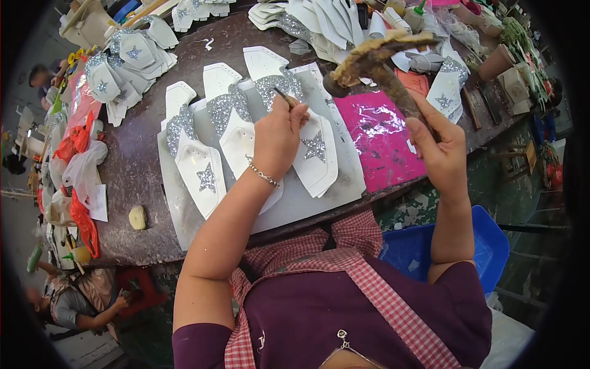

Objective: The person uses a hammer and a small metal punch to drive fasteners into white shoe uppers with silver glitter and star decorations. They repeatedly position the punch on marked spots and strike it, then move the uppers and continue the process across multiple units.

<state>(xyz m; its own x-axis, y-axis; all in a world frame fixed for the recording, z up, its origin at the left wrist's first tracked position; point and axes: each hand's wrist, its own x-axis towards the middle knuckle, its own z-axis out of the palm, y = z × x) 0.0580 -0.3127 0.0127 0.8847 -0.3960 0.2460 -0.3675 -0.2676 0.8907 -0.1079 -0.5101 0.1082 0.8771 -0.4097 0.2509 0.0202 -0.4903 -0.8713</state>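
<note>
Three white shoe-upper pieces with silver glitter panels and stars lie side by side: a left piece (196, 160), a middle piece (236, 132) and a right piece (313, 166). They rest on a pale board (178, 212). My left hand (279, 135), with a bracelet at its wrist, is closed on a thin dark punch (283, 95) over the glitter part of the right piece; its lower tip is hidden by my fingers. To the right, my right hand (439, 144) grips the handle of a worn hammer (399, 92), raised above a pink sheet (384, 141).
Stacked glitter uppers (132, 61) sit at the far left, with more white pieces (319, 24) at the back. A yellowish block (137, 217) lies on the dark table (129, 178). Plastic bags (83, 166) line the left edge. A blue bin (488, 243) stands below right. Another person (86, 301) works at lower left.
</note>
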